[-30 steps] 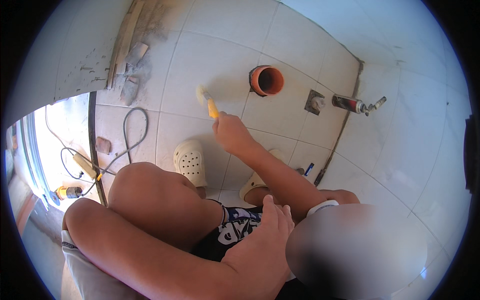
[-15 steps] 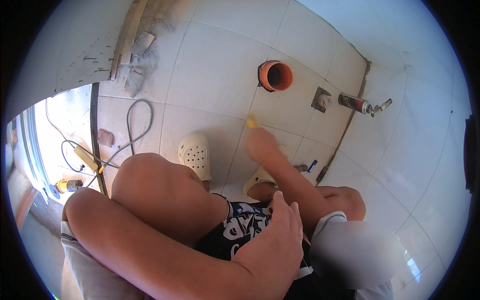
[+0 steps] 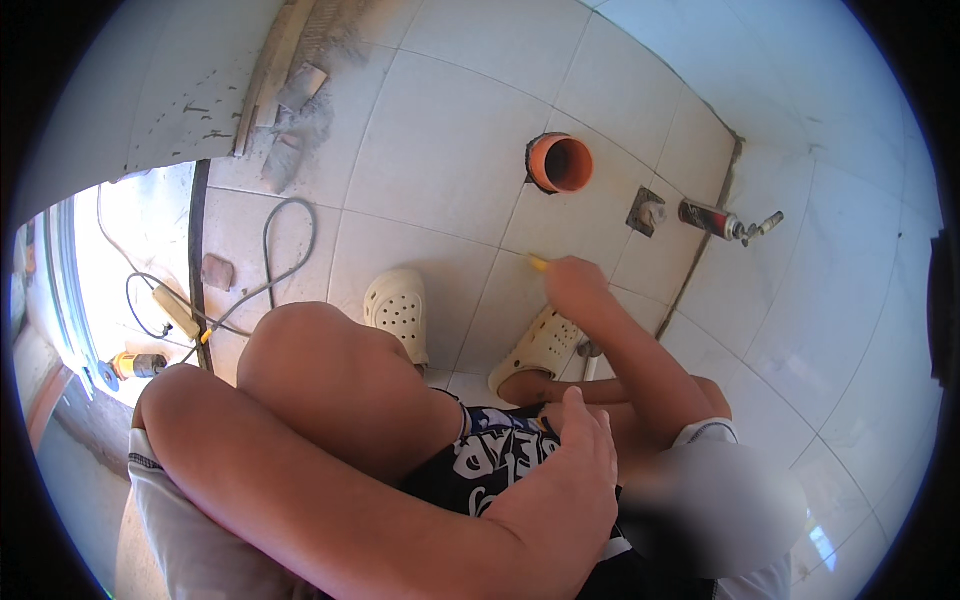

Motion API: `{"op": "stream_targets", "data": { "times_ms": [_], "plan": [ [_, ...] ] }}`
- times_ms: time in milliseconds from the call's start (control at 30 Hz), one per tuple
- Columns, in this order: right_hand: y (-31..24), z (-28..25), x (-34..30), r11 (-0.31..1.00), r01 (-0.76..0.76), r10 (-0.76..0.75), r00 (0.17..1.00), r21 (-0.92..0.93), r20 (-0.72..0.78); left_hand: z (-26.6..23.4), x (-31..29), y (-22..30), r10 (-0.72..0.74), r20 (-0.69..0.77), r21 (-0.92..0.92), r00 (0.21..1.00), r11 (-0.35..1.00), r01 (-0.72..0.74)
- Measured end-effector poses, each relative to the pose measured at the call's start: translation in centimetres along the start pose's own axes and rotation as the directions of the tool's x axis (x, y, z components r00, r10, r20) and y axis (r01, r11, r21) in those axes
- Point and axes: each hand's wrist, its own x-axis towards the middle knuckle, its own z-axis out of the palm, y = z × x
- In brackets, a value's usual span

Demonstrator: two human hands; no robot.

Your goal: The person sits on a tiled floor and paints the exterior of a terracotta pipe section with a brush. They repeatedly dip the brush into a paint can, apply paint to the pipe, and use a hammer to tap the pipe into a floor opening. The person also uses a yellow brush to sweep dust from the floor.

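Note:
My right hand (image 3: 579, 287) is closed around a small yellow object (image 3: 538, 262), and only its tip shows past my fingers. That tip is close to a joint line in the pale floor tiles (image 3: 430, 130); whether it touches the floor I cannot tell. My left hand (image 3: 572, 470) lies in front of my black printed shirt (image 3: 500, 455), fingers stretched out and nothing visible in it. Below my right hand is my right cream clog (image 3: 540, 345), with the left clog (image 3: 398, 310) flat on the tiles further left.
An orange pipe (image 3: 565, 163) rises from the floor beside a square cutout (image 3: 645, 212). A can (image 3: 708, 217) and a metal tap (image 3: 765, 228) are by the right wall. A grey cable (image 3: 300, 262), a brown block (image 3: 217, 271) and a yellow-black power tool (image 3: 138, 366) lie left.
My right hand has moved to the right and slightly toward me with the yellow object. The blue-handled fitting near my right foot is now hidden. My left hand keeps its pose.

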Motion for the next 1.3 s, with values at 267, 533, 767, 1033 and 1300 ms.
{"op": "stream_targets", "data": {
  "times_ms": [267, 533, 767, 1033, 1300],
  "plan": [
    [-8.4, -2.8, 4.8, 0.941, 0.236, -0.159, 0.942, 0.245, -0.295, -1.1, 2.7, 2.2, -0.976, -0.199, -0.853, -0.091, 0.127, 0.505],
    [-3.8, -4.3, 2.3, 0.991, 0.115, -0.112, 0.992, -0.061, 0.050, 0.8, 0.4, 2.8, -0.855, -0.495, -0.828, -0.155, 0.411, 0.381],
    [-13.6, -5.8, 8.3, 0.914, 0.361, -0.315, 0.919, 0.186, -0.236, 3.0, 2.4, 1.9, -0.598, -0.656, -0.257, 0.461, 0.751, 0.609],
    [-10.3, -13.0, 8.6, 0.904, 0.424, -0.426, 0.904, -0.050, -0.038, 2.5, 1.3, 0.3, -0.179, -0.354, 0.037, 0.918, 0.978, 0.205],
    [-14.8, -13.6, 14.0, 0.904, 0.420, -0.428, 0.895, -0.083, -0.124, 1.8, 0.8, -0.1, -0.124, -0.226, 0.037, 0.966, 0.990, 0.135]
  ]
}}
